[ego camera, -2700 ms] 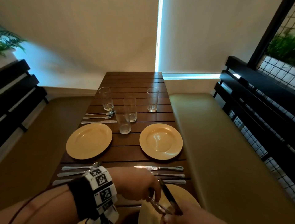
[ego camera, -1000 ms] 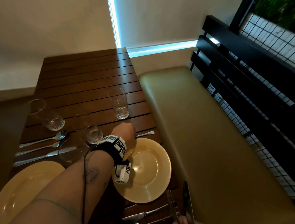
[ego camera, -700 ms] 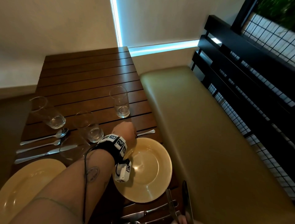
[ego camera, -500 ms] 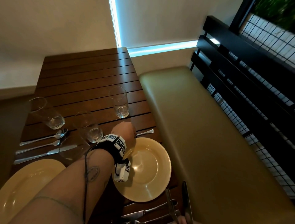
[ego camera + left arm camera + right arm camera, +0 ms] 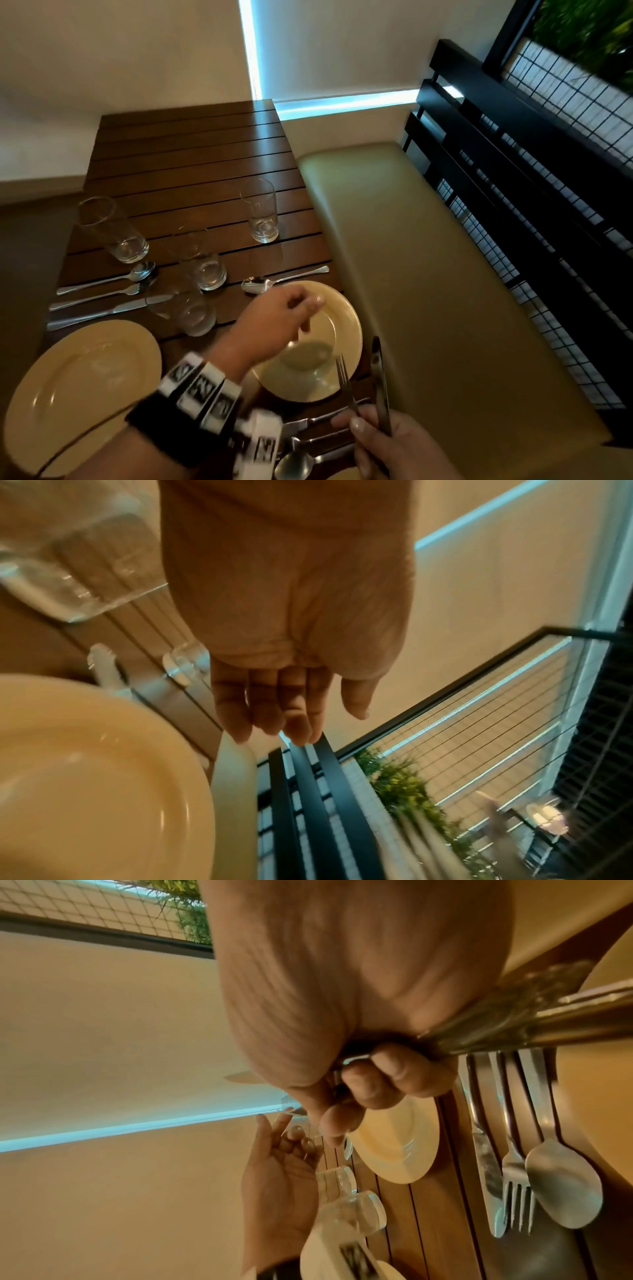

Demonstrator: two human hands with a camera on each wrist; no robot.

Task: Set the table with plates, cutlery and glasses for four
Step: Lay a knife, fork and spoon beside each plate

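Left hand (image 5: 274, 323) lifted off spoon (image 5: 274, 281), now just beyond it

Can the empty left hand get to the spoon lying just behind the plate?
Probably yes. The left hand is empty, fingers loose, above the plate. The spoon lies on the table just past the rim, with nothing on top of it. The nearest glass stands off to its left.
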